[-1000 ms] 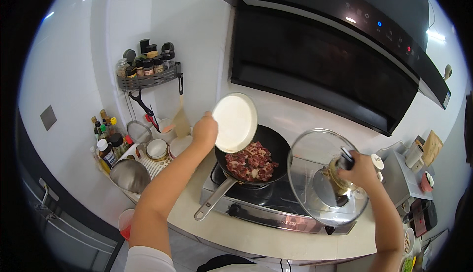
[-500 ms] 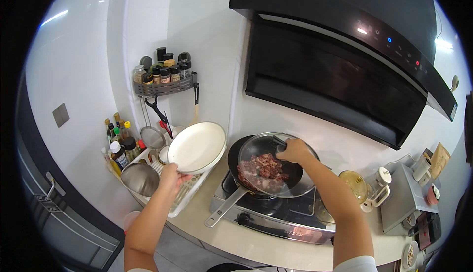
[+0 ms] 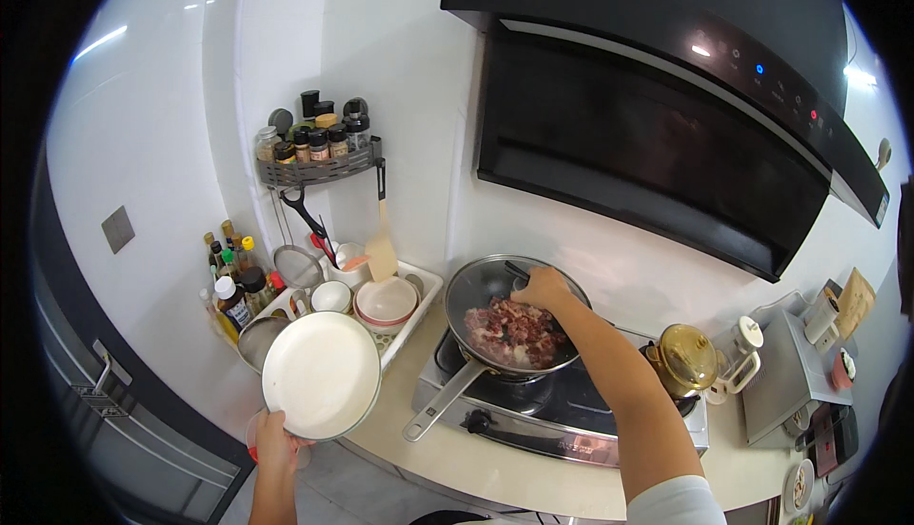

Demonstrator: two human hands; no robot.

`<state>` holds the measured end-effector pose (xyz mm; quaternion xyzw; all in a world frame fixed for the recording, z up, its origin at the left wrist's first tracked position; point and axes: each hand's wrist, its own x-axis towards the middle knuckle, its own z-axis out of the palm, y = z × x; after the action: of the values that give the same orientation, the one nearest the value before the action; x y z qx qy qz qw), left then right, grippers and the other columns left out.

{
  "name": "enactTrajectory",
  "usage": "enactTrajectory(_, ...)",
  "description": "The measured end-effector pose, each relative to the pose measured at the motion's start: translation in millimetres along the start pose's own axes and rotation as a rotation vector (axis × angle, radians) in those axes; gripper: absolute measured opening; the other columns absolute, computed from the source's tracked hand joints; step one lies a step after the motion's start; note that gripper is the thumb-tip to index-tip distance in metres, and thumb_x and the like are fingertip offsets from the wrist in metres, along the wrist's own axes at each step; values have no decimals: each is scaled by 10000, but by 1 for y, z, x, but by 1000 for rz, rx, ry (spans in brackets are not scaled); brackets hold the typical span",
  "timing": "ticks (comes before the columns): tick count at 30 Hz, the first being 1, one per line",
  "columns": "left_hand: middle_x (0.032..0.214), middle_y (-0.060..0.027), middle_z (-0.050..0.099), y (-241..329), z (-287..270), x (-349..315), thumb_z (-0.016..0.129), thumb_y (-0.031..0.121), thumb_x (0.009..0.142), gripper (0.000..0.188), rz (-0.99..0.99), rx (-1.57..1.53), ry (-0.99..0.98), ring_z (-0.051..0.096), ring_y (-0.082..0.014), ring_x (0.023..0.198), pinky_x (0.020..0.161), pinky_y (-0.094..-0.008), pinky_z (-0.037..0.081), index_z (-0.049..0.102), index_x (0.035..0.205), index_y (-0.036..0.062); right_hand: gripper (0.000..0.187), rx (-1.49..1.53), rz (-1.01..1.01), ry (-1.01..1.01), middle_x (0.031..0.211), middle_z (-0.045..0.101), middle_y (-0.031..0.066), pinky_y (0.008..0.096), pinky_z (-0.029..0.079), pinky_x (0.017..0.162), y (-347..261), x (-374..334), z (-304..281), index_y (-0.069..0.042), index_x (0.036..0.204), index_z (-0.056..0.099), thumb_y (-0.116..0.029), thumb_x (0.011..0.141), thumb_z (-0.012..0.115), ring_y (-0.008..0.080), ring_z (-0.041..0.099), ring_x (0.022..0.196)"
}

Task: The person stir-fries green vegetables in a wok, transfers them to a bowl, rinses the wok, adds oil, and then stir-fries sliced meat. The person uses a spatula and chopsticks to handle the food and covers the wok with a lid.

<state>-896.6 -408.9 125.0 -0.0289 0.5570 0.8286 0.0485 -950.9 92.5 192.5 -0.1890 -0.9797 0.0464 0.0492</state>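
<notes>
A white plate (image 3: 324, 373) with a dark rim is tilted up in my left hand (image 3: 277, 444), whose fingers close on its lower edge; it bears nothing. My right hand (image 3: 544, 290) grips the black handle of a clear glass lid (image 3: 476, 277). That lid lies over a frying pan (image 3: 455, 339) on the gas stove, roughly in line with its rim. Pieces of reddish-brown meat (image 3: 514, 333) show through the glass. The pan's steel handle (image 3: 446, 398) points toward the near left.
A white rack (image 3: 405, 330) with bowls stands left of the stove (image 3: 562, 425). Bottles (image 3: 233, 297) crowd the left corner, below a spice shelf (image 3: 319, 168). Right of the pan sits an amber glass pot (image 3: 687, 361). The range hood (image 3: 657, 125) hangs above.
The glass lid has shifted left and now covers the pan. My left hand has brought the plate down and nearer, away from the rack, uncovering the bowls there.
</notes>
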Motion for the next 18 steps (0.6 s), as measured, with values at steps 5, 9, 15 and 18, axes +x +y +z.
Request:
enactTrajectory(5,921,-182,605,-6,2,-15,401,134,787,380,-19,-18,-56,639,-250,671,489,-324,541,466,1086,-90,613,17,-6,-4,1003,612,210,376,466,850,2,-5,2,9,1000,605,-473,623,646,315,578,980)
enactTrajectory(9,1006,-196,586,-12,21,-24,424,121,769,400,-36,9,-25,626,-260,808,678,-354,532,480,1095,-105,676,-7,-5,21,974,621,212,376,465,852,4,-20,-7,18,1034,591,-547,665,631,323,587,959)
enactTrajectory(15,1034,-128,585,-30,70,-44,440,73,815,349,-127,63,-246,561,-191,949,834,-284,426,483,1132,-66,665,227,-30,122,917,620,228,404,456,827,19,-99,-28,48,1044,573,-551,757,566,363,584,929)
enactTrajectory(18,1014,-113,586,-54,101,-53,438,58,826,318,-207,113,-386,538,-163,923,839,-273,401,506,1112,-64,597,413,13,-42,840,614,232,406,456,772,42,-167,-33,33,1031,576,-515,797,545,375,590,863)
